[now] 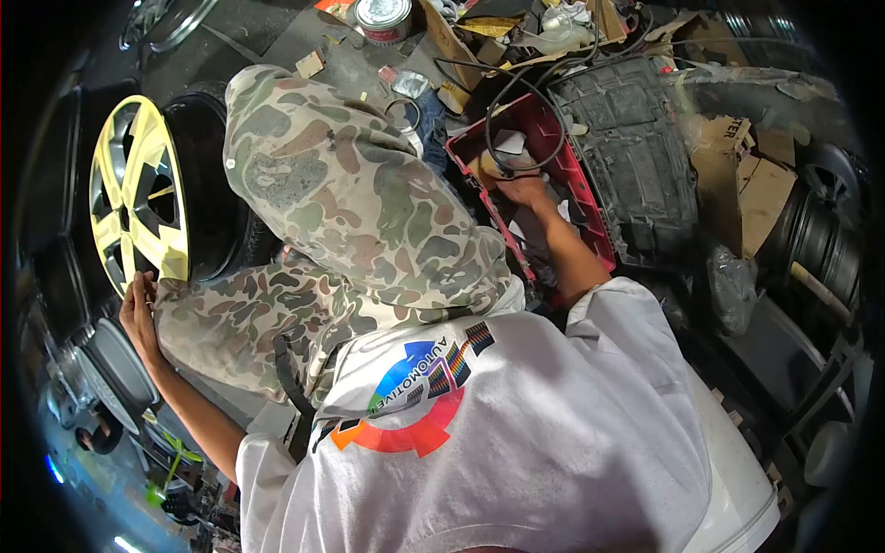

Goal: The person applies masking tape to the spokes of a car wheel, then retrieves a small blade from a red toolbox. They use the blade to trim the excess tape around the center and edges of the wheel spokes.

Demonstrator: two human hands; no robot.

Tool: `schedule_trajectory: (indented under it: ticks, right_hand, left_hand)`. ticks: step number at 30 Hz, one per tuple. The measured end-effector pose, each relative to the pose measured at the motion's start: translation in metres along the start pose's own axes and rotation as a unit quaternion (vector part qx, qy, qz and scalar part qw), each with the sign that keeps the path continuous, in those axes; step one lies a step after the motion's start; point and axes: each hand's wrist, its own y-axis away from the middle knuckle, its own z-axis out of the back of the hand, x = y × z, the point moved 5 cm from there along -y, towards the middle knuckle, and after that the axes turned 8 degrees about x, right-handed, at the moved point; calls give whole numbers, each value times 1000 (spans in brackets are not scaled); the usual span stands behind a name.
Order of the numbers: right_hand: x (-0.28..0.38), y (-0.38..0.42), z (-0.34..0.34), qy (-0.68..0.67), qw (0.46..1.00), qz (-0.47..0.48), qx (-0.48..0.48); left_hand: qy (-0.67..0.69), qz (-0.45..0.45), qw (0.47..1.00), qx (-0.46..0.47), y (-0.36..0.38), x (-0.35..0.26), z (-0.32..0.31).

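My left hand [138,318] is at the lower rim of a yellow-painted spoked wheel [127,198], beside my left knee. Its fingers point up, stretched along the rim, and seem to touch it. The wheel stands upright, with a black wheel barrel [207,184] behind it. My right hand [524,189] reaches down into a red plastic crate [590,203] on my right. Near its fingers lie a tan piece [481,170] and a whitish paper-like piece [509,142]. The fingertips are partly hidden, so whether they grip anything does not show.
A black hose [493,106] loops over the crate. Beside it lies a dusty dark plastic panel [627,147]. Cardboard [742,184] and more wheels [834,240] stand at the right. A tin [383,20] sits at the top, and a grey wheel [120,373] is at the left.
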Motion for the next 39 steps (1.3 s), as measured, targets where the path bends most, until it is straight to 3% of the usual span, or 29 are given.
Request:
schedule_trajectory:
  ticks: [2,3,4,6,8,13,17,23,25,29,33,35,39]
  right_hand:
    - [0,-5,-16,94,995,6,21]
    - [10,14,-9,78,995,25,-50]
    - [8,19,-11,76,996,24,-49]
    - [-6,23,-13,34,998,-57,6]
    - [-18,41,-8,31,997,-66,-2]
    - [-79,87,-8,86,970,-220,51]
    - [-94,100,-12,90,961,-243,100]
    - [-63,91,2,124,967,-213,67]
    - [-30,92,22,139,974,-112,-142]
    - [8,40,33,50,973,88,-210]
    - [40,-4,38,-4,971,101,-217]
    - [51,-17,34,39,983,28,-178]
    - [51,-25,34,45,980,25,-193]
  left_hand:
    - [1,-10,1000,9,0,3,1]
    - [3,1,1000,8,1,4,2]
    - [5,13,1000,7,1,5,3]
    - [4,13,1000,6,1,5,4]
    - [8,12,1000,7,-2,8,2]
    - [20,2,1000,22,-10,7,1]
    - [6,-5,1000,24,-9,-3,-3]
    - [-11,-13,1000,13,-6,-3,-1]
    - [9,0,1000,10,-6,1,0]
    - [26,14,1000,-2,-4,3,2]
    - [11,-6,1000,12,0,-6,0]
    - [22,-10,1000,15,-2,-1,2]
    - [37,-5,999,1,-1,6,4]
